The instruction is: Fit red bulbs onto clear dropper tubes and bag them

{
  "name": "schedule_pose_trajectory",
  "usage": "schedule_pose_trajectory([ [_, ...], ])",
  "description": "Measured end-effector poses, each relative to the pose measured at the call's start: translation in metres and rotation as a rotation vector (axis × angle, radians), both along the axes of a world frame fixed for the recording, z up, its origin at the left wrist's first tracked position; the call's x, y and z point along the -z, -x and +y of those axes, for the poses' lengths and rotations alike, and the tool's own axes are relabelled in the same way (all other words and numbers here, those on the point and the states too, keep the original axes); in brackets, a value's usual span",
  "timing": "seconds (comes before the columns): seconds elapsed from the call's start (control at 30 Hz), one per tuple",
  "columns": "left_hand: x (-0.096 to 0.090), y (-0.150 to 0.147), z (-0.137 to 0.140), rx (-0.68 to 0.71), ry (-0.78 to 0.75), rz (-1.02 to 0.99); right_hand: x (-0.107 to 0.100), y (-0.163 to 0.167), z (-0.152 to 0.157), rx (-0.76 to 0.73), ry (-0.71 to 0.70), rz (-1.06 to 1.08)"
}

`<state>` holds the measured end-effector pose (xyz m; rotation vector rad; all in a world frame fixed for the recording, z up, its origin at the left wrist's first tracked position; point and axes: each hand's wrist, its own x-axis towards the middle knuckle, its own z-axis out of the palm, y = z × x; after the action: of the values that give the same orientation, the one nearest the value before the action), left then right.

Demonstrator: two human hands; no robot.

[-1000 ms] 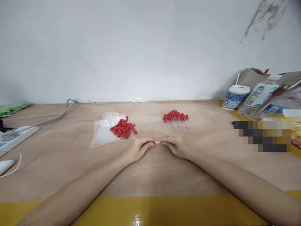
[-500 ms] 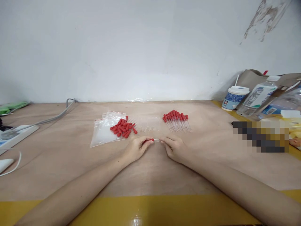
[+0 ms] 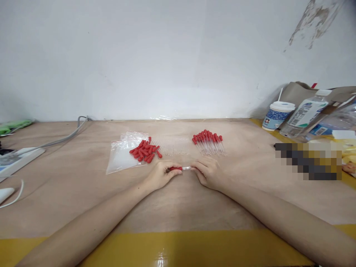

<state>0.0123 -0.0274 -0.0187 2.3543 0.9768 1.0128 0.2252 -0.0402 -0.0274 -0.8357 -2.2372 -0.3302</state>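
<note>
My left hand (image 3: 162, 173) is closed around a red rubber dropper bulb (image 3: 175, 168), its open end pointing right. From that end a clear glass dropper tube (image 3: 186, 168) runs across to my right hand (image 3: 207, 172), whose fingers pinch it. How deep the tube sits inside the bulb I cannot tell. Beyond my left hand lies a heap of loose red bulbs (image 3: 143, 151), partly on clear zip bags (image 3: 118, 159). A row of bare glass tubes (image 3: 175, 145) lies beside the heap. Farther right, several droppers with red bulbs fitted (image 3: 208, 141) lie side by side.
At the right stand a blue paper cup (image 3: 278, 115) with a straw and a plastic bottle (image 3: 304, 115), near a pixelated dark patch. On the left are a white power strip (image 3: 22, 159) and a grey cable (image 3: 62, 139). A pale wall (image 3: 167, 59) closes off the back.
My right hand has shifted slightly right and down, and more of the tube and bulb shows between my hands. The piles on the table look the same.
</note>
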Motion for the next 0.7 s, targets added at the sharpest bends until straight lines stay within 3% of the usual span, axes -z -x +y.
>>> schedule_pose_trajectory([
  [0.17, -0.002, 0.002, -0.002, 0.046, 0.070, -0.058, 0.000, 0.002, -0.002, -0.022, 0.018, -0.022],
  [0.4, -0.001, 0.003, -0.006, 0.083, 0.018, 0.028, 0.006, 0.005, -0.003, -0.025, 0.041, -0.053],
  [0.57, -0.001, 0.003, -0.008, 0.086, -0.060, 0.063, 0.008, 0.010, -0.005, -0.016, 0.165, -0.043],
  [0.7, 0.000, 0.003, -0.006, 0.120, -0.197, 0.126, 0.001, 0.014, -0.006, -0.038, 0.349, 0.014],
])
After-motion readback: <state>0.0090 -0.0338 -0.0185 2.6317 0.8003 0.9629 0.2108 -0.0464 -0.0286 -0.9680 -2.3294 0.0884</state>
